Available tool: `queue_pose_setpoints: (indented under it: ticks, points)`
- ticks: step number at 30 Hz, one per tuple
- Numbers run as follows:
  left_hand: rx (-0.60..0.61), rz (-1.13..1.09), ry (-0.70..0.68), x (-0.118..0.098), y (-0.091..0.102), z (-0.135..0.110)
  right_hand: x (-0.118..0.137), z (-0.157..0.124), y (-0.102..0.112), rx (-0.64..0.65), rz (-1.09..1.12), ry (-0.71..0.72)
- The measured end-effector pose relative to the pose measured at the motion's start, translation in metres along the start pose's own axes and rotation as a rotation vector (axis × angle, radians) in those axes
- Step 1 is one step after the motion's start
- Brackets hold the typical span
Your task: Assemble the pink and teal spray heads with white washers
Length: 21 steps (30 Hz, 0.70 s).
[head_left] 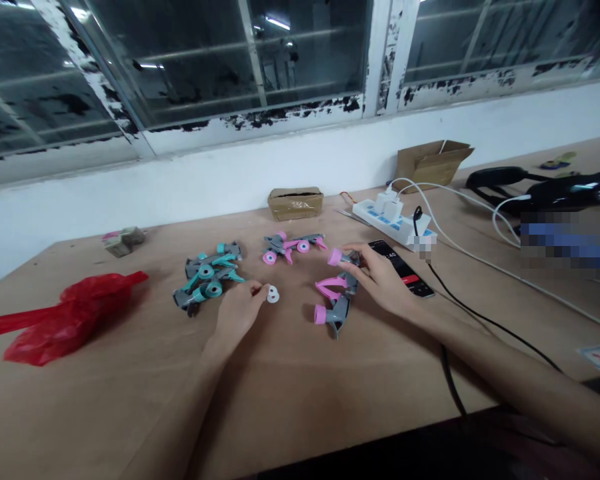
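My left hand (240, 308) rests on the wooden table (300, 393), fingers curled, pinching a small white ring-shaped part (273, 294). My right hand (380, 277) lies over a group of grey and pink spray-trigger heads (336, 293), fingertips touching the upper one by its pink cap. A pile of grey and teal trigger heads (207, 277) sits just left of my left hand. Two more pink and grey trigger heads (291, 247) lie farther back, between my hands.
A phone (404, 270) lies beside my right hand with a black cable running toward me. A white power strip (393, 217) with chargers, two cardboard boxes (295, 203), a red plastic bag (67, 319) at left and black gear (540, 190) at right stand around.
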State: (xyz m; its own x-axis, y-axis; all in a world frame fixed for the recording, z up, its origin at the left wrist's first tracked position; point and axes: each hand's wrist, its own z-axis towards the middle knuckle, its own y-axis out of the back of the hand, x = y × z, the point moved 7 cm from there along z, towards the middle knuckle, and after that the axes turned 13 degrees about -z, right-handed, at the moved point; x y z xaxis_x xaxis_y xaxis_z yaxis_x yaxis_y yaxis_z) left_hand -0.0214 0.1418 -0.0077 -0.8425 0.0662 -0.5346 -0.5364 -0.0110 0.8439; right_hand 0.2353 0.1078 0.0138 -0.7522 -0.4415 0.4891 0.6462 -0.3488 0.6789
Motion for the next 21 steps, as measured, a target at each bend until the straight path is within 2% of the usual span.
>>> queue_pose_setpoints:
  ticks: [4,6,11,14,21]
  points:
    - [-0.029,0.032,0.063,0.001,0.003,-0.003,-0.005,0.001,0.004,-0.133,-0.169,0.048]
    - [-0.050,0.043,0.087,0.001,0.005,-0.004,-0.005,0.002,0.002,-0.153,-0.245,0.108]
    - [-0.087,0.052,0.094,0.001,0.006,-0.006,-0.001,0.004,-0.018,0.024,-0.426,0.304]
    - [-0.106,0.055,0.074,0.000,0.005,-0.006,-0.002,0.004,-0.027,0.105,-0.448,0.300]
    - [-0.137,0.043,0.030,-0.004,0.007,-0.005,-0.003,-0.001,-0.034,0.178,-0.482,0.265]
